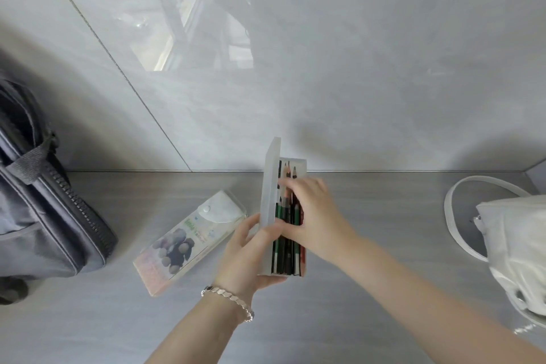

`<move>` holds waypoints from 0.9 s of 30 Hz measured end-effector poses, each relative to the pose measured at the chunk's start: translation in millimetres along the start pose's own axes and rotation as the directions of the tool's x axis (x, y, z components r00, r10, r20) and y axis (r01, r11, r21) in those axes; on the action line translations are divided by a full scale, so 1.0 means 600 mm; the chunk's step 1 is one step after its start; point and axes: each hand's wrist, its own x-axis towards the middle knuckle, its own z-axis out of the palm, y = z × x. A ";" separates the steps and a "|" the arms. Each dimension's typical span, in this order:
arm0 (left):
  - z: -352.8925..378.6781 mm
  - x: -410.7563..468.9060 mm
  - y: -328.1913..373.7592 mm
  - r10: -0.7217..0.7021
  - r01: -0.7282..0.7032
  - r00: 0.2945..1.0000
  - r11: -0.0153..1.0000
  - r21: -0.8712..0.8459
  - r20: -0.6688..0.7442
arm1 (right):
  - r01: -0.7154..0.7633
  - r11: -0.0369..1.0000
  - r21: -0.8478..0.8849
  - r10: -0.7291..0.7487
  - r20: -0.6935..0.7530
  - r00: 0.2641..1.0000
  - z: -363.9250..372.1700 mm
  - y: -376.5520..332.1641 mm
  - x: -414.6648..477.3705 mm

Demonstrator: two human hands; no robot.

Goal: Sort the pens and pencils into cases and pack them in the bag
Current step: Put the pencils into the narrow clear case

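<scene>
From the head camera, my left hand [248, 251] curls around the near end of the clear plastic pencil case [270, 195], thumb against its raised lid. My right hand [310, 213] lies with fingers loosely spread, flat on the pencils [288, 233] inside, pinching none. A snap-flap pouch [189, 241] lies just left on the grey table [369, 245]. The dark zippered bag [44, 210] sits far left, a white handbag [514, 245] far right.
</scene>
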 end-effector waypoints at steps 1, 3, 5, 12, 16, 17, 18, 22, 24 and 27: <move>0.003 -0.002 0.001 0.002 -0.002 1.000 1.000 -0.013 0.004 | 0.023 0.999 -0.049 -0.025 -0.030 0.999 0.001 0.004 -0.004; 0.010 -0.005 0.002 0.007 -0.007 1.000 0.999 -0.043 0.008 | 0.053 0.996 -0.071 -0.060 -0.110 0.992 0.008 0.015 -0.018; 0.015 -0.006 0.003 0.013 -0.012 1.000 0.998 -0.056 0.007 | 0.030 0.999 -0.024 -0.034 -0.199 0.979 0.016 0.022 -0.038; 0.028 -0.008 -0.004 0.046 -0.046 0.998 0.999 -0.004 0.032 | -0.204 0.909 0.364 0.236 -0.046 0.971 0.037 0.021 -0.079; 0.031 -0.008 -0.017 0.086 -0.087 0.995 0.996 0.018 0.048 | -0.298 0.668 0.682 0.348 0.069 0.935 0.039 0.018 -0.084; 0.032 -0.007 -0.020 0.097 -0.099 0.994 0.995 0.030 0.043 | -0.326 0.623 0.711 0.380 0.089 0.921 0.040 0.017 -0.086; 0.032 -0.006 -0.024 0.109 -0.111 0.993 0.992 0.053 0.034 | -0.351 0.575 0.739 0.423 0.099 0.901 0.037 0.015 -0.087; 0.028 0.000 -0.043 0.232 -0.218 0.973 0.915 0.339 -0.001 | -0.431 0.348 0.833 0.477 0.238 0.846 0.019 0.012 -0.083; 0.026 0.002 -0.050 0.302 -0.233 0.953 0.774 0.589 -0.019 | -0.467 0.335 0.818 0.487 0.273 0.829 0.015 0.012 -0.084; 0.022 0.007 -0.064 0.396 -0.178 0.918 0.405 0.897 0.003 | -0.509 0.391 0.767 0.528 0.267 0.806 0.028 0.014 -0.087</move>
